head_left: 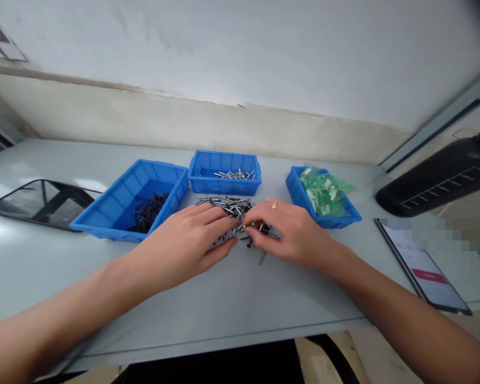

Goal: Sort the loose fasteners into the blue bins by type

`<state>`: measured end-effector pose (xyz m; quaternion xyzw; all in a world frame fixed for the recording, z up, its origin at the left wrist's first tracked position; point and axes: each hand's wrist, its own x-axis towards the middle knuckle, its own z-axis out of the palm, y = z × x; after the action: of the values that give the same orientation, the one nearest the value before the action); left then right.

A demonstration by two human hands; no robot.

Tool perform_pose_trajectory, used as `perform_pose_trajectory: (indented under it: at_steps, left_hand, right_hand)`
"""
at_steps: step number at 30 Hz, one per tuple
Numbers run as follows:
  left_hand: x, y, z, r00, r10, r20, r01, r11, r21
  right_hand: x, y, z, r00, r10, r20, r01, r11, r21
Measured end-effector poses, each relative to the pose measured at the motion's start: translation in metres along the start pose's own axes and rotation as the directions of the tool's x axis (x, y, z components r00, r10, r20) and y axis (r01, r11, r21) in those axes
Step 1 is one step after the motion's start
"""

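We see the pile of thin metal pieces (232,204) on the table (232,306), between our two hands and just in front of the middle blue tray (224,186). Our left hand (194,234) is half curled over the left side of the pile, with thumb and forefinger a little apart. Our right hand (296,232) is bent more tightly, its thumb and forefinger almost meeting at the pile. Whether either hand has hold of a piece, we cannot tell.

For good work here, we should keep the left hand as a soft fence, so that nothing rolls away, and let the right fingertips take one piece at a time by its shaft. The pieces lie crossed, so in our judgement a quick pull may drag the neighbours along. A dark screw (248,243) lies at the near edge and should be easier to lift.

Our own fingers cover much of the pile. In the left blue tray (144,186) the dark screws are partly hidden by its wall; the silver pieces in the middle tray look blurred, perhaps rivets. The black bottle (436,176) is cut off at the right border.
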<state>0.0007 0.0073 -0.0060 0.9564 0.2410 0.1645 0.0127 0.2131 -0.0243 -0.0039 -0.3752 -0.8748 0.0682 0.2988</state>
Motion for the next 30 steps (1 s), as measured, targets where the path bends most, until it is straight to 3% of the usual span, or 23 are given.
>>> perform_pose_trajectory:
  at_steps: [4,11,15,23,30]
  left_hand:
    - [0.001,0.007,-0.005,0.998,-0.048,-0.034,0.042,0.984,-0.175]
    - [0.003,0.007,-0.007,0.993,-0.096,-0.073,0.066,0.939,-0.338]
    - [0.003,0.004,-0.008,0.993,-0.102,-0.063,0.078,0.947,-0.310]
    - [0.002,0.004,-0.009,0.991,-0.135,0.003,0.131,0.956,-0.262]
    - [0.001,0.002,-0.011,0.976,-0.156,-0.152,0.117,0.965,-0.235]
  right_hand:
    - [0.000,-0.006,0.002,0.995,0.048,-0.091,-0.028,0.978,0.206]
    - [0.000,-0.009,0.004,0.984,0.167,-0.064,-0.130,0.913,0.388]
    - [0.000,-0.008,-0.001,0.976,0.207,-0.064,-0.174,0.924,0.340]
    - [-0.001,-0.006,-0.004,0.991,0.130,0.029,-0.133,0.967,0.216]
    - [0.001,-0.005,-0.008,0.984,0.179,0.005,-0.178,0.973,0.144]
